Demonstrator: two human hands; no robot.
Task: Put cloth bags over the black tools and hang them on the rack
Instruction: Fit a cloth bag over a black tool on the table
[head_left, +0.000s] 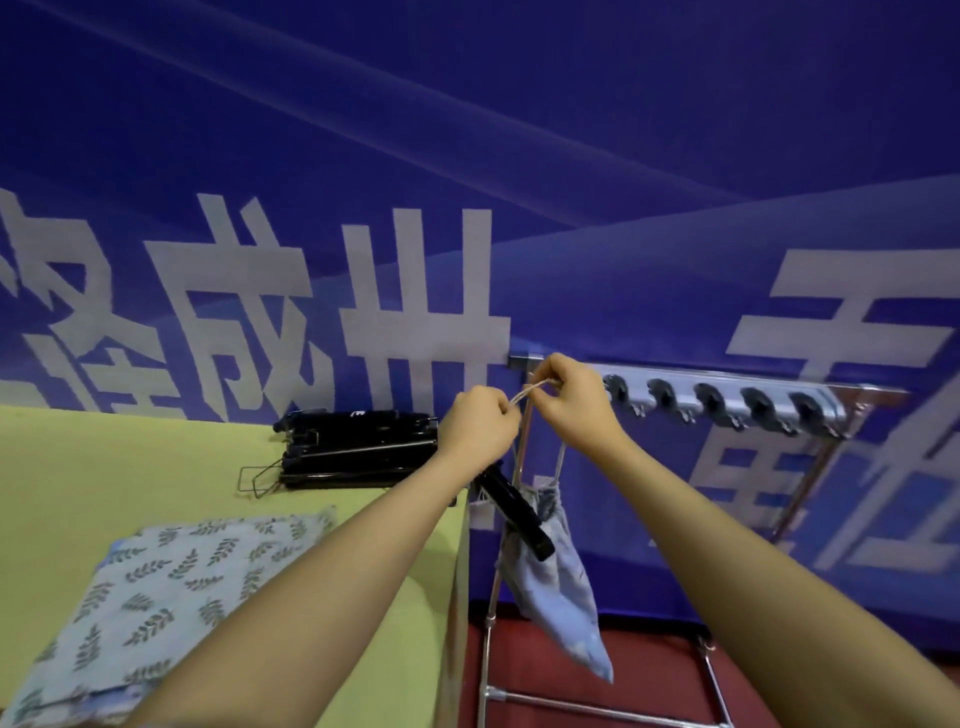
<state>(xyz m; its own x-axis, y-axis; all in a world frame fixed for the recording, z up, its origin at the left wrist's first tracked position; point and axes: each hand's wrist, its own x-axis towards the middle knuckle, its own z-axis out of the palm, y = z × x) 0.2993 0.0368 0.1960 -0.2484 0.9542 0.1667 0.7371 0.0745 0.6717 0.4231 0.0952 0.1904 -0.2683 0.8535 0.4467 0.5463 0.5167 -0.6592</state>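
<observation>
left hand (477, 425) + right hand (571, 399): fingers pinching beige drawstring cord (530, 388) | pale blue cloth bag (558, 587) hangs below, black tool (514, 512) protruding | beside silver hook rack (727, 397)

Backdrop: blue banner (519, 156) with large white characters, spanning the whole rear of the scene.
Work surface: yellow-green table (104, 478), left side.
Floor: dark red floor (649, 670), visible below the banner at lower right.
</observation>
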